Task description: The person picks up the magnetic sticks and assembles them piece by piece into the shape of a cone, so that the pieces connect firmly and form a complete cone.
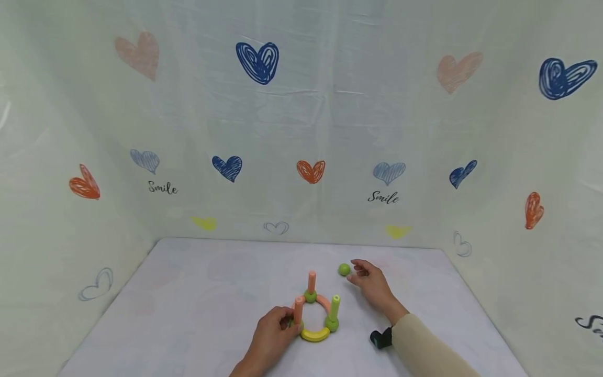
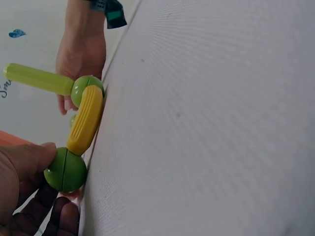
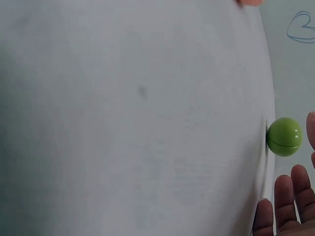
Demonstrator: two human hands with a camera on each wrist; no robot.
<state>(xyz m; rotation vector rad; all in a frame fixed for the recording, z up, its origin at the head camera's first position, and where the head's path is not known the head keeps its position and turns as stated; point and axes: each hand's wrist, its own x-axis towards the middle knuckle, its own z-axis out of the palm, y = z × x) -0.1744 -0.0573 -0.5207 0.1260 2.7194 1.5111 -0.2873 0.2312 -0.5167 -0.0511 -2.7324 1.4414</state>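
On the table lies a ring of toy pieces: a yellow curved bar [image 1: 315, 335], orange curved bars [image 1: 324, 302] and green balls, with upright rods at the joints. Two rods are orange [image 1: 312, 281] and one is lime green [image 1: 335, 308]. My left hand [image 1: 273, 335] pinches the green ball [image 2: 65, 169] at the ring's near left corner, thumb on top. Behind the ring, a loose green ball [image 1: 344, 269] sits on the table. Just to its right hovers my right hand [image 1: 374, 287], fingers spread and apart from the ball [image 3: 284, 137].
A white cloth covers the table [image 1: 198, 293]. Behind and at both sides hangs a pale curtain [image 1: 282, 120] printed with hearts and "Smile". A black strap end [image 1: 381, 338] shows at the right wrist, beside a cream sleeve [image 1: 424, 340].
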